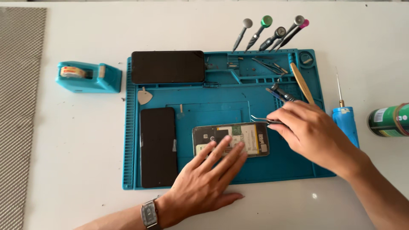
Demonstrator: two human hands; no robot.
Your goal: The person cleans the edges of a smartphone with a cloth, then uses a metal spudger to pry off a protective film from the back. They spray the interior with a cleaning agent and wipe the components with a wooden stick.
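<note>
Bare blue mat (272,166) lies open below the opened phone (251,138) — black panel (158,147) blocks its left, tweezers (260,119) crowd above.

- Work mat (272,168): lies on the table (85,140).
- Opened phone (230,139): on mat, centre.
- Left hand (208,179): fingers on opened phone.
- Right hand (313,134): with tweezers (260,120), at phone's right end.
- Two panels (158,147) (168,67): on mat, left of phone.
- Screwdrivers (272,34): behind mat.
- Tape dispenser (88,77): left of mat.
- Can (388,120): right of mat.
</note>
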